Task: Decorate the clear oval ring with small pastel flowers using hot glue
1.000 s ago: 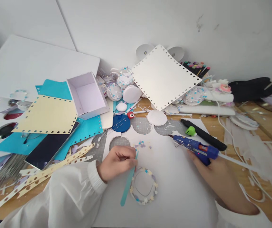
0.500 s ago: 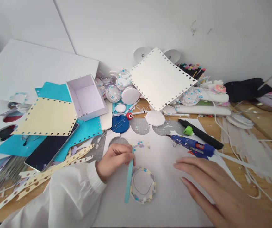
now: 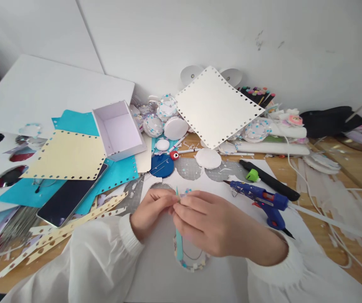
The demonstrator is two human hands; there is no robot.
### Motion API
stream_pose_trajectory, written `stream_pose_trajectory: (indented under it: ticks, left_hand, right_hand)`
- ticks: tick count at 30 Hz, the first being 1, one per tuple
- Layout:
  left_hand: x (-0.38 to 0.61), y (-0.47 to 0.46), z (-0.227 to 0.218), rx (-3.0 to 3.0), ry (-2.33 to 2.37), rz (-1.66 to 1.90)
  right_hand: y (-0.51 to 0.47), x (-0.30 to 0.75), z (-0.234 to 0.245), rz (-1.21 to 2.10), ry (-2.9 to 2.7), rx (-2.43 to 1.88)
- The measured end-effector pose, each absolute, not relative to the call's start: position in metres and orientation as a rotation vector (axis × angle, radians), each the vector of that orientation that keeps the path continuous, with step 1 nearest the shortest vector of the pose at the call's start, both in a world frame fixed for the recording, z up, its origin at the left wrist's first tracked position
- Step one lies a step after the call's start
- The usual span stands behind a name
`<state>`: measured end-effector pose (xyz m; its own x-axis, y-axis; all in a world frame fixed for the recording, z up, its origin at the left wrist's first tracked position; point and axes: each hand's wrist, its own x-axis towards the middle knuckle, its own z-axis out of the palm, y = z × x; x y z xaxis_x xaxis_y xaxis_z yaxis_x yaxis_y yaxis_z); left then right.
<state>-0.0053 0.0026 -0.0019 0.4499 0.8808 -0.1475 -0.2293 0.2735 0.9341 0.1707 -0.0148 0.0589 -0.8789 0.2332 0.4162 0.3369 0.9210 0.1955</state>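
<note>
My left hand (image 3: 154, 210) and my right hand (image 3: 211, 221) meet above a white sheet (image 3: 158, 273), fingertips pressed together. Between them stands a slim pair of teal tweezers (image 3: 179, 244), pointed tip up and broad end down, with fingers of both hands closed around its upper part. Anything small in the fingertips is too hidden to make out. Under my right hand lies a wire ring (image 3: 193, 267) trimmed with small blue, white and cream stars, its upper part covered. A few loose blue and lilac stars (image 3: 186, 191) lie just beyond my fingers.
At right lie a blue glue gun (image 3: 256, 193) with its cord and a black pen-like tool (image 3: 272, 183). A lilac box (image 3: 119, 130), a phone (image 3: 73, 195) and punched paper (image 3: 67, 155) are at left. Decorated balls (image 3: 166, 105) and a white punched card (image 3: 219, 107) stand behind.
My right hand has moved left from beside the glue gun to meet my left hand, its fingers closing on the tweezers. The tweezers now stand more upright, over the ring's left side.
</note>
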Motion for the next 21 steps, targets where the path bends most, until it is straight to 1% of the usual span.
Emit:
stream_pose_trajectory:
  ticks: [2, 3, 5, 8, 11, 15, 17, 21]
  left_hand:
    - [-0.005, 0.002, -0.003, 1.062, 0.794, 0.865]
    - [-0.006, 0.001, -0.002, 1.101, 0.808, 0.881]
    - [-0.007, 0.0, 0.0, 1.229, 0.838, 0.933]
    - [-0.012, 0.0, 0.007, 1.479, 0.828, 0.97]
    - [-0.019, 0.005, 0.012, 1.648, 0.704, 0.814]
    - [-0.024, 0.011, 0.012, 1.679, 0.601, 0.535]
    - [-0.024, 0.011, 0.011, 1.667, 0.611, 0.435]
    - [-0.021, 0.007, 0.009, 1.663, 0.661, 0.344]
  right_hand:
    - [-0.014, 0.175, 0.055, -0.417, -2.638, -0.425]
    - [-0.013, 0.178, 0.053, -0.366, -2.587, -0.471]
    - [-0.013, 0.187, 0.046, -0.142, -2.424, -0.625]
    - [-0.018, 0.198, 0.034, 0.23, -1.964, -0.849]
    - [-0.025, 0.202, 0.021, 0.569, -1.508, -0.966]
    - [-0.031, 0.201, 0.013, 1.031, -1.313, -1.014]
    - [-0.031, 0.201, 0.013, 1.141, -1.283, -0.993]
    - [-0.031, 0.201, 0.014, 1.214, -1.302, -0.939]
